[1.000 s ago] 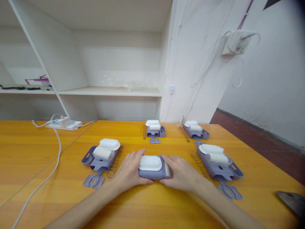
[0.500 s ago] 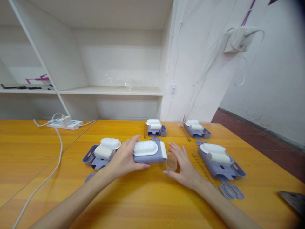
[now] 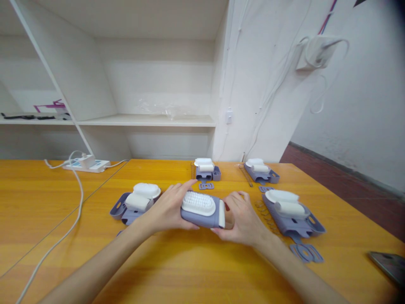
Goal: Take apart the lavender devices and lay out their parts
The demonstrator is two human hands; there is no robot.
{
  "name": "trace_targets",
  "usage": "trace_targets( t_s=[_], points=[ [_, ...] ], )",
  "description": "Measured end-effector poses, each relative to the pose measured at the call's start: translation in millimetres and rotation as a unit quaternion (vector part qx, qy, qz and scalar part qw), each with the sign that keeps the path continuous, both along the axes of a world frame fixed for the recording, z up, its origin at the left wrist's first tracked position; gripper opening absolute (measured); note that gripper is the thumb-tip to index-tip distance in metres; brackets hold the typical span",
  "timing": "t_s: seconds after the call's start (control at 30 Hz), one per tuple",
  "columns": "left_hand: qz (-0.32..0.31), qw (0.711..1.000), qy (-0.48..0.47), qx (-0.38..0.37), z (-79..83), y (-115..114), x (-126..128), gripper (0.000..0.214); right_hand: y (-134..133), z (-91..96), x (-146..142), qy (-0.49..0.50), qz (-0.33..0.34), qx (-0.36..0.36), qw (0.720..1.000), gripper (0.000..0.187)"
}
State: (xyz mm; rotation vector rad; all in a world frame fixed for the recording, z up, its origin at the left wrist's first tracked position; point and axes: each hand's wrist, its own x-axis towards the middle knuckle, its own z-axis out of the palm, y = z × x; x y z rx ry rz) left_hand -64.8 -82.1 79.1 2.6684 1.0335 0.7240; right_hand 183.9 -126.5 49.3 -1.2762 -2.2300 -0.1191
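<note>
My left hand (image 3: 172, 207) is closed around the left end of a purple-grey plastic box (image 3: 202, 219), thumb below and fingers behind. On the box's upper side sits a white bristle brush (image 3: 199, 203), bristles up. A white roller-like strip (image 3: 222, 214) runs across its right end. My right hand (image 3: 242, 217) is closed at that end, around a translucent plastic piece (image 3: 229, 219) that its fingers mostly hide. Whether this piece is joined to the box, I cannot tell. Both hands hold the things above the wooden table (image 3: 190, 270).
Similar purple-grey sets with white parts lie at the left (image 3: 139, 202), back (image 3: 205, 169), back right (image 3: 261, 169) and right (image 3: 291, 211). Coil springs (image 3: 265, 215) and a flat bracket (image 3: 306, 252) lie nearby. A power strip (image 3: 87, 163), white cable (image 3: 79, 198) and phone (image 3: 389, 264) also rest there.
My right hand's fingers have closed in at the box's right end. The box has shifted slightly right and down, tilting more toward me, with my left hand still around it.
</note>
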Motion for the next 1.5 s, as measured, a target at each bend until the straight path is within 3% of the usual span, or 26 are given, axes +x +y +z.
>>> trace_targets(
  t_s=[0.5, 0.63, 0.9, 1.03, 1.23, 1.37, 1.5],
  points=[
    [-0.019, 0.997, -0.045, -0.053, -15.6, 10, 6, 0.117, 5, -4.3, 5, 0.064, 0.014, 0.001, 0.998, 0.051],
    [0.024, 0.995, -0.078, -0.057, -20.5, 10, 9, 0.113, 11, 0.1, 14, 0.085, -0.027, 0.036, 0.995, 0.055],
    [0.054, 0.989, -0.114, -0.072, -19.2, 10, 15, 0.107, 16, -10.9, 22, 0.142, -0.074, 0.021, 0.987, 0.046],
    [0.065, 0.989, -0.113, -0.07, -17.2, 9, 14, 0.107, 17, -8.9, 31, 0.095, -0.071, 0.046, 0.992, 0.046],
    [0.084, 0.989, -0.106, -0.06, -24.8, 14, 9, 0.105, 15, -9.1, 47, -0.022, -0.031, 0.006, 0.999, 0.032],
    [0.103, 0.987, -0.107, -0.055, -28.1, 18, 8, 0.105, 14, -15.0, 51, -0.059, -0.004, 0.009, 0.998, 0.051],
    [0.099, 0.987, -0.113, -0.051, -25.6, 16, 11, 0.107, 15, -17.7, 41, 0.016, -0.005, 0.02, 1.0, 0.066]
  ],
)
